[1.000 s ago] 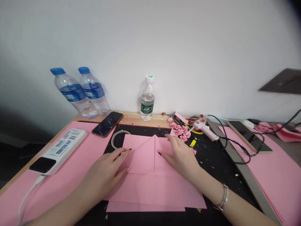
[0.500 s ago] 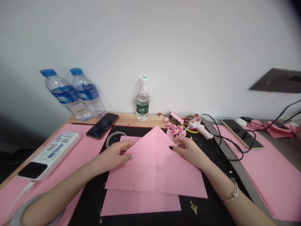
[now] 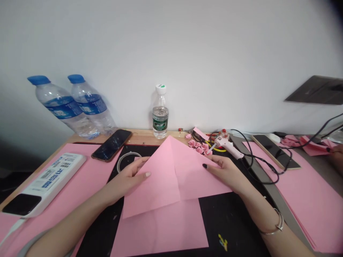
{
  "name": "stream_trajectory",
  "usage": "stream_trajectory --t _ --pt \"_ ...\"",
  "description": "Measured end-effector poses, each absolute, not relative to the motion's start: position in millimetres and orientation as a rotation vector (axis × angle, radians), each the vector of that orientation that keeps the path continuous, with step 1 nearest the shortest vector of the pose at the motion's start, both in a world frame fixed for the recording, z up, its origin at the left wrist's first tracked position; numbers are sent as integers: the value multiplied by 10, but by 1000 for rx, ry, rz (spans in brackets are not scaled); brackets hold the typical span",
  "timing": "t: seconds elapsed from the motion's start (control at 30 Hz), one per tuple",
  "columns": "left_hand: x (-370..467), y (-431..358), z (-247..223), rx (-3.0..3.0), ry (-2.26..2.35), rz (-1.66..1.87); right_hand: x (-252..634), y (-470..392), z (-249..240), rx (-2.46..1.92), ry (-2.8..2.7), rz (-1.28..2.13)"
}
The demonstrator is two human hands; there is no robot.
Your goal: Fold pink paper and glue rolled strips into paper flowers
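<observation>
A creased pink paper sheet (image 3: 160,178) with its peak pointing away is held up over the black mat (image 3: 222,214). My left hand (image 3: 133,178) grips its left slanted edge, thumb on top and fingers behind. On the right slanted edge, my right hand (image 3: 223,171) pinches the paper the same way, its dark-nailed thumb on the front. Under it, another pink sheet (image 3: 163,232) lies flat on the mat. Several folded pink paper roses (image 3: 198,145) sit just beyond the right slope, beside a pink glue gun (image 3: 229,147).
Two large bottles (image 3: 64,107) lean at the back left; a small bottle (image 3: 160,117) stands mid-back. Phones (image 3: 112,145) and a white power bank (image 3: 49,182) lie around. Black cables (image 3: 268,175) cross toward a pink paper stack (image 3: 311,200). Another person's hand (image 3: 336,155) shows far right.
The held sheet has tilted and bent along its centre crease, its lower edge lifting on the right. My hands have spread slightly apart, and the camera view has shifted slightly.
</observation>
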State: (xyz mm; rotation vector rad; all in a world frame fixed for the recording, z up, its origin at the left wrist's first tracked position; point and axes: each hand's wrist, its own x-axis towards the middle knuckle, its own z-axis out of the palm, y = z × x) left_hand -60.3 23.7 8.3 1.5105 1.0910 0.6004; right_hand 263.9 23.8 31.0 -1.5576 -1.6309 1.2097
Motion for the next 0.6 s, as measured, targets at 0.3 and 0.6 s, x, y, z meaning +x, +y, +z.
stream_trajectory --t 0.3,0.6 --pt "-617 167 18 1504 1036 436 2610 200 605 -1444 -1882 1324" --pt "-712 238 71 1664 1150 377 2625 196 484 -1566 -1922 1320"
